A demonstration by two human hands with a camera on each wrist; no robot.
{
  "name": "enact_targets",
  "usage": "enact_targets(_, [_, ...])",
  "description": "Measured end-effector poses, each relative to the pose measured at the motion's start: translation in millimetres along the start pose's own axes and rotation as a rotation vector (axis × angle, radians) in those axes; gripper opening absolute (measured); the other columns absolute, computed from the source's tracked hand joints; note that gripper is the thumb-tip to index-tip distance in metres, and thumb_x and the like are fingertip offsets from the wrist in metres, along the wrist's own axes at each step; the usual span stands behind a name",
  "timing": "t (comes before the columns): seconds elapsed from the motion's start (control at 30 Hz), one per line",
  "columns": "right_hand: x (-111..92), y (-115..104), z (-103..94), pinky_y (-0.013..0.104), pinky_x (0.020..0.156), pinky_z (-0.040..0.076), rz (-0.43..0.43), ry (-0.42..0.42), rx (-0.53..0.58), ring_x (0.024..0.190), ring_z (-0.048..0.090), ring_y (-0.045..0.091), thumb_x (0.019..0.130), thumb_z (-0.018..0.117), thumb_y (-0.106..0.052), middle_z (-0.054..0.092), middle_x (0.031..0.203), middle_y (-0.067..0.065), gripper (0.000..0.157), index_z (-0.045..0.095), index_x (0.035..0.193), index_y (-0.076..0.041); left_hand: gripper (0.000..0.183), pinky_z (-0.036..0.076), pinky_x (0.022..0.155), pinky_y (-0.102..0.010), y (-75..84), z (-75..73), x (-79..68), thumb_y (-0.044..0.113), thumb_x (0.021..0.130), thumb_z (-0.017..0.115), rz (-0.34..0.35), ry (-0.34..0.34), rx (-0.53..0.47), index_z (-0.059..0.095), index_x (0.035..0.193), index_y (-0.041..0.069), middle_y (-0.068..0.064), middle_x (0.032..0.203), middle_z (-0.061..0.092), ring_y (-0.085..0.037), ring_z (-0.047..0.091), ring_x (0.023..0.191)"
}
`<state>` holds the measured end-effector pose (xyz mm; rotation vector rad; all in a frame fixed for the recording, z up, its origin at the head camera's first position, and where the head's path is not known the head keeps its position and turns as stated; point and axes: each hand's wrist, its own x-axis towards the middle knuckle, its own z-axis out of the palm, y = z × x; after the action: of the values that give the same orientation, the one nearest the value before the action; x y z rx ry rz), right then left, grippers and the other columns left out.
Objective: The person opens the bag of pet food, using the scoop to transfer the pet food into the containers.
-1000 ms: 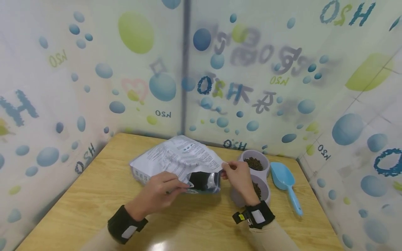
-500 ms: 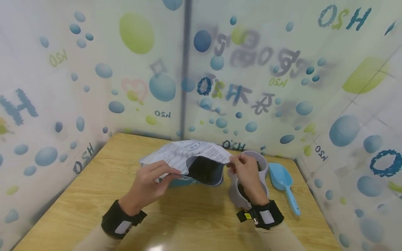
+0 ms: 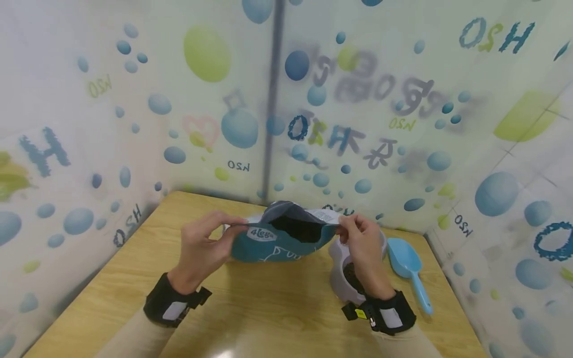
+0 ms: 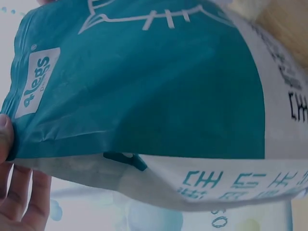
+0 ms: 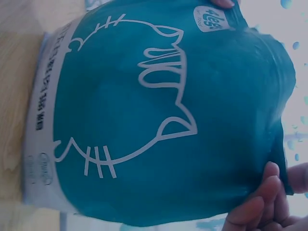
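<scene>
A teal and white pet food bag (image 3: 261,246) stands over the table, its dark mouth gaping toward the head camera. At its upper left corner my left hand (image 3: 207,244) pinches the edge between thumb and fingers. My right hand (image 3: 364,251) pinches the upper right corner in the same way. A white cat outline and a "4legs" label (image 5: 211,19) decorate the front in the right wrist view. From the left wrist, the teal face (image 4: 187,96) and the printed side gusset (image 4: 221,180) show. The bag's contents are lost in shadow.
Just right of the bag, a pale double pet bowl (image 3: 338,278) holds brown kibble, partly covered by my right hand and forearm. Beyond it lies a light blue scoop (image 3: 405,259), handle toward me. Patterned walls (image 3: 215,179) border the wooden table (image 3: 268,308).
The bag has gone from lying back with its printed white side up to being tipped up, teal front facing me. Both hands have kept their pinch, spread apart, and the mouth has widened.
</scene>
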<state>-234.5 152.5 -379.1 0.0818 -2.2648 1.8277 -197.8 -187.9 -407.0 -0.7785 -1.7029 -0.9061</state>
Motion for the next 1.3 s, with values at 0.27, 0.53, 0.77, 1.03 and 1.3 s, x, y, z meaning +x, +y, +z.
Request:
enact_targets(0.27, [-12,-15,-8.4,0.020,0.079,0.061,-0.059,0.079,0.032,0.085,0.068,0.016,0.118,0.066,-0.020,0.073,0.085,-0.006,0.028,0.075,0.101,0.000,0.027,0.064,0.101,-0.013,-0.8,3.6,18.5,-0.014,0.084,0.094,-0.063,0.056,-0.014,0.088,0.104,0.003,-0.012,0.099,0.090,-0.028,0.087,0.088])
enact_targets(0.53, [-7,-19,-13.4,0.023,0.076,0.060,-0.148,-0.006,-0.057,0.085,0.066,0.022,0.121,0.066,-0.028,0.074,0.093,0.008,0.031,0.076,0.110,-0.001,0.026,0.066,0.098,-0.013,-7.0,5.2,19.4,-0.019,0.086,0.091,-0.220,0.082,-0.051,0.087,0.103,0.001,-0.014,0.099,0.089,-0.004,0.085,0.097])
enact_targets(0.77, [6,-1,-15.3,0.030,0.095,0.063,-0.277,-0.047,-0.210,0.121,0.074,0.030,0.120,0.067,-0.033,0.072,0.143,0.015,0.038,0.065,0.152,-0.012,0.020,0.065,0.095,-0.011,-11.4,7.6,14.6,-0.013,0.090,0.092,-0.311,0.065,-0.039,0.087,0.105,0.000,-0.016,0.102,0.089,0.012,0.078,0.099])
enact_targets(1.03, [23,12,-13.8,0.046,0.118,0.061,-0.406,-0.155,-0.111,0.142,0.070,0.022,0.116,0.073,-0.019,0.078,0.150,0.011,0.030,0.076,0.145,-0.010,0.013,0.064,0.088,-0.008,-13.3,12.8,16.6,-0.004,0.096,0.091,-0.403,0.048,0.000,0.086,0.107,0.001,-0.014,0.102,0.090,0.013,0.076,0.094])
enact_targets(1.3, [18,7,-12.2,0.027,0.108,0.057,-0.405,-0.016,-0.111,0.110,0.074,0.010,0.114,0.077,-0.020,0.084,0.116,0.014,0.017,0.083,0.121,-0.005,0.010,0.064,0.080,-0.008,-10.4,14.5,20.9,-0.005,0.096,0.091,-0.414,0.075,0.014,0.086,0.103,-0.001,-0.014,0.098,0.090,0.016,0.075,0.090])
